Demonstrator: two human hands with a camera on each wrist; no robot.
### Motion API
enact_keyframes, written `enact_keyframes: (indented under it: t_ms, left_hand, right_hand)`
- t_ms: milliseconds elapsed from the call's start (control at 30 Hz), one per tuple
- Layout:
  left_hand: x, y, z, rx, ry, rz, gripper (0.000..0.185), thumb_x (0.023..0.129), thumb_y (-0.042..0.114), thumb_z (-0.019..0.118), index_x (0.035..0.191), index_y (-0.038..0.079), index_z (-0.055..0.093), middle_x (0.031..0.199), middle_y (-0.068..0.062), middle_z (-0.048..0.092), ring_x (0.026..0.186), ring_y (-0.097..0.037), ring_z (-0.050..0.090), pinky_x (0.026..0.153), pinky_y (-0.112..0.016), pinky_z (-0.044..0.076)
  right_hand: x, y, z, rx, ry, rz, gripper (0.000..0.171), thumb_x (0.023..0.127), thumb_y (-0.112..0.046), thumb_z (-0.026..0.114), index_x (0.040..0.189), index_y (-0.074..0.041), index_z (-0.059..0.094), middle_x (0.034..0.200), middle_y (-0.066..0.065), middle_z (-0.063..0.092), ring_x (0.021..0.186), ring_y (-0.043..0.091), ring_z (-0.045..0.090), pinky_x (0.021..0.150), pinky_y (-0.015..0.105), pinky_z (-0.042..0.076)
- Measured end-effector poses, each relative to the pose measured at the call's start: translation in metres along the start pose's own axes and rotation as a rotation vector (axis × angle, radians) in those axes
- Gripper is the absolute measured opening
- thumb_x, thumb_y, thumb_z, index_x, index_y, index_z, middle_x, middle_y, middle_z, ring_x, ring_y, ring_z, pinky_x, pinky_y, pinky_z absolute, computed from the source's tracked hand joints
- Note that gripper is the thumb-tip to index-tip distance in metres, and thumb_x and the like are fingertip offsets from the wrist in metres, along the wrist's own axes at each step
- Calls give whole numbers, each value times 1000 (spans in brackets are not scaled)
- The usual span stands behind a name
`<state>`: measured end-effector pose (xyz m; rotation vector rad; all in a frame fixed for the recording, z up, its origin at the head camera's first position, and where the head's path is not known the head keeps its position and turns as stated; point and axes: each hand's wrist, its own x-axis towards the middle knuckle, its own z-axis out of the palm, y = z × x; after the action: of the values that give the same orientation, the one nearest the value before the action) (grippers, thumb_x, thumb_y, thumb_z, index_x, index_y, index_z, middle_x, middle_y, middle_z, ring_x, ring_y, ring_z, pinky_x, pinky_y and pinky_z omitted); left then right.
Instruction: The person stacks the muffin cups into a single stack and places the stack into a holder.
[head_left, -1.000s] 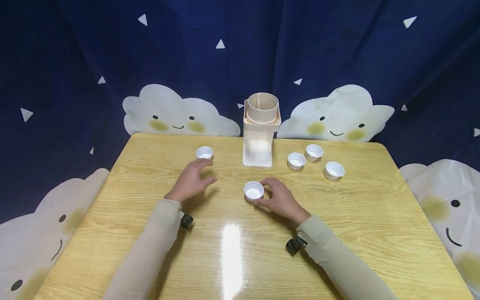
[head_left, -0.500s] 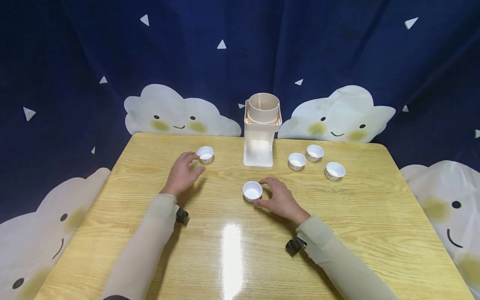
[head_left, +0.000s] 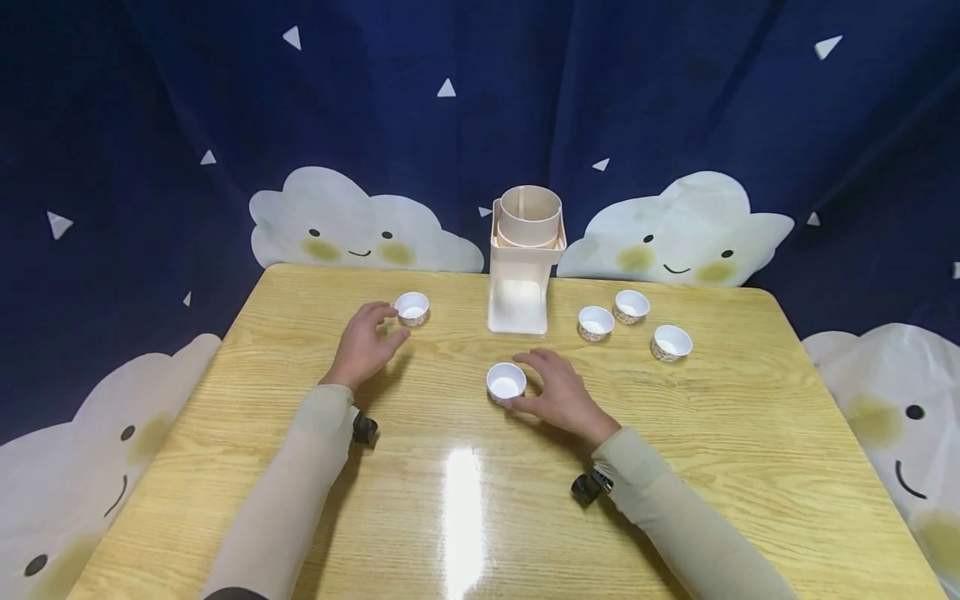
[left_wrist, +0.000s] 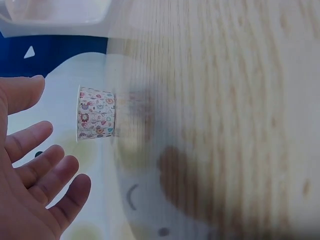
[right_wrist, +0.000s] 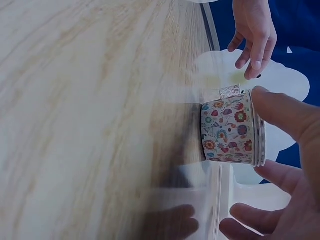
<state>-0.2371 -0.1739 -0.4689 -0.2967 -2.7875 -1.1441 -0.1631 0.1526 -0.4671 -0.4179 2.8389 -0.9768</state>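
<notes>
Right hand (head_left: 558, 398) sits low on the tabletop with thumb and fingers curved round a small white paper cup with a flowered outer wall (head_left: 506, 382), the thumb touching its rim in the right wrist view (right_wrist: 232, 132) while the other fingers curl just beside it. That cup stands upright near the middle of the glossy, light wood-grain table (head_left: 720, 442); its inside is plain white, its wall short and slightly tapered, printed with tiny red, blue and green blossoms, and its lip is rolled. Left hand (head_left: 365, 343) lies further out toward the left, fingers relaxed and spread, gripping nothing, its fingertips just beside a second small flowered paper cup (head_left: 412, 308), which the left wrist view (left_wrist: 96, 114) shows apart from the palm. Behind the middle cup rises a cream plastic dispenser with a round tube on a boxy base (head_left: 522, 260). To its right stand three more little white cups (head_left: 632, 322), close together. Behind the table hangs a dark blue curtain with smiling white clouds (head_left: 352, 225).
</notes>
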Motion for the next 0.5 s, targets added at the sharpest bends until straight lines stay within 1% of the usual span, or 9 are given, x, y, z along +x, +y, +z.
enact_keyframes:
  t_ms: [233,500]
  left_hand:
    - [1,3,-1,-17,-19,-35,48,92,27,67,129,-4,60,146,-21,48,124,-42,56,106,-53,46]
    - [8,-1,2,-12,-2,-43,49,92,27,68,130,-2,58,143,-20,51,121,-41,56,102,-53,47]
  right_hand:
    - [1,1,3,9,4,-3,67,77,-36,84,136,-15,58,149,25,44,135,49,42,104,72,34]
    - [1,3,4,7,16,-2,65,77,-37,84,133,-16,60,149,24,45,134,49,43,103,73,35]
